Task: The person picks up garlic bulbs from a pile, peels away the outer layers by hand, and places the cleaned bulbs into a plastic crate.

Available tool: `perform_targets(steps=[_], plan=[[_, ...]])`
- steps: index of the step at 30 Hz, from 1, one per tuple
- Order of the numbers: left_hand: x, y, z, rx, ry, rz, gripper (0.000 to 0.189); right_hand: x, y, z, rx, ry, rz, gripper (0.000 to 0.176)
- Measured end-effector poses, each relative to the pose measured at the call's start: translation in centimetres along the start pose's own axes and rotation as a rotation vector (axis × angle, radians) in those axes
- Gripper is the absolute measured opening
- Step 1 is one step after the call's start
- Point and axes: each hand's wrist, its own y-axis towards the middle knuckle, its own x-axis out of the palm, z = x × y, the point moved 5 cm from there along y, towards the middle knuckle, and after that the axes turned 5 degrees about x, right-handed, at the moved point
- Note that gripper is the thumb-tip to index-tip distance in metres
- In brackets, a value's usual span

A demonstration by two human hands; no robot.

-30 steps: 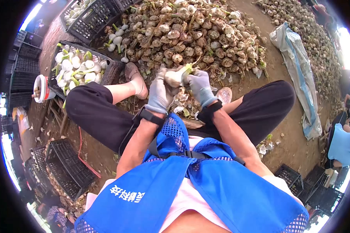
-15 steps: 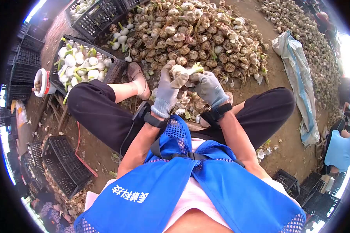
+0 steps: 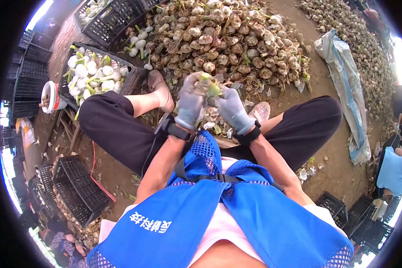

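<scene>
Both hands wear grey gloves and meet in front of the big heap of unpeeled garlic (image 3: 228,40). My left hand (image 3: 192,100) is wrapped round a garlic bulb (image 3: 206,82), mostly hidden by the fingers, with its green stem part showing on top. My right hand (image 3: 232,107) is closed against the stem side; whether it holds a tool or only stem and skin is hidden. Loose peeled skins (image 3: 210,118) lie on the ground just below the hands.
A black crate of white peeled garlic (image 3: 94,76) stands at the left, beside a white bucket (image 3: 53,96). An empty black crate (image 3: 78,190) sits lower left. A plastic sack (image 3: 344,89) lies at the right. Another person (image 3: 393,169) is at the far right.
The bulb and its stem have turned from pointing right to standing more toward the camera. My right hand has moved slightly left and down, closer to my left hand.
</scene>
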Motion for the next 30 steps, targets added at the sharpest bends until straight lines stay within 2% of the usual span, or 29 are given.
perform_targets(steps=[2, 3, 4, 6, 7, 8, 10, 11, 12, 14, 15, 16, 18, 19, 20, 22, 23, 24, 26, 27, 29, 30], plan=[[-0.9, -0.1, -0.8, -0.268, -0.403, 0.09, 0.02, -0.3, -0.7, -0.4, 0.428, 0.606, -0.19, 0.021], [-1.5, 0.0, -1.1, -0.221, -0.238, 0.053, 0.023, -0.4, -0.2, 1.5, 0.428, 0.527, -0.239, 0.019], [-2.2, 0.4, -1.8, -0.221, -0.238, 0.053, 0.023, -0.8, 0.2, 1.7, 0.429, 0.527, -0.239, 0.019], [-3.4, 1.4, -1.9, 0.016, 0.447, -0.063, 0.018, -1.9, 0.9, 0.9, 0.244, 0.407, -0.148, 0.02], [-3.2, 1.9, 0.0, 0.27, 0.677, -0.147, 0.015, -2.7, 1.2, -0.4, 0.061, 0.253, -0.094, 0.015], [-2.8, 1.9, 1.3, 0.267, 0.676, -0.15, 0.015, -3.1, 1.7, 0.1, 0.065, 0.253, -0.092, 0.015], [-2.3, 0.8, 0.7, -0.315, -0.272, -0.058, 0.016, -4.1, 3.2, 1.4, -0.081, -0.435, 0.121, 0.01], [-2.0, 0.4, -0.4, -0.414, -0.455, -0.044, 0.021, -3.4, 3.8, 2.3, -0.013, -0.506, 0.035, 0.012], [-2.0, 0.4, -1.0, -0.408, -0.456, -0.049, 0.021, -2.8, 3.4, 3.6, 0.16, -0.61, 0.014, 0.013], [-1.5, 0.1, -1.2, -0.48, -0.915, -0.003, 0.025, 0.1, 2.2, 4.7, 0.111, -0.723, -0.25, 0.015], [-1.7, 0.1, -1.6, -0.526, -1.003, 0.145, 0.028, 1.5, 1.2, 5.5, 0.142, -0.702, -0.348, 0.017], [-2.5, 0.4, -2.6, -0.56, -0.995, 0.125, 0.025, 2.6, 0.1, 5.9, 0.172, -0.68, -0.447, 0.019], [-4.5, 0.4, -5.4, -0.562, -0.909, 0.279, 0.028, 3.1, -1.1, 2.9, 0.144, -0.638, -0.659, 0.026], [-4.4, 0.3, -5.1, -0.612, -0.903, 0.41, 0.023, 2.9, -1.6, 1.8, 0.185, -0.28, -0.71, 0.022], [-5.3, 0.5, -7.2, -0.571, -0.847, 0.358, 0.023, 2.3, -1.9, 0.5, 0.229, 0.08, -0.744, 0.02], [-5.9, 0.4, -9.8, -0.448, -0.585, 0.354, 0.019, -0.3, -0.4, -5.8, 0.036, 0.499, -0.625, 0.02], [-4.9, -0.2, -7.1, -0.636, -0.695, 0.296, 0.017, -1.8, 0.6, -6.6, -0.239, 0.484, -0.611, 0.021], [-3.4, 0.4, -3.0, -0.637, -0.589, 0.447, 0.018, -2.8, 1.7, -7.4, -0.553, -0.001, -0.375, 0.021], [-5.2, -0.2, -4.6, -0.583, -0.216, 0.454, 0.018, -1.4, 3.1, -0.4, 0.12, 0.948, -0.304, 0.022], [-5.3, -0.3, -5.4, -0.578, -0.221, 0.46, 0.018, -1.5, 3.7, 1.0, -0.124, 0.429, -0.24, 0.022], [-6.6, -0.6, -6.1, -0.537, -0.223, 0.715, 0.017, -0.4, 3.9, 6.3, 0.302, 0.55, -0.165, 0.022], [-7.0, -0.7, -6.3, -0.542, -0.222, 0.72, 0.017, 0.2, 3.3, 8.1, 0.527, 0.575, -0.141, 0.022]])
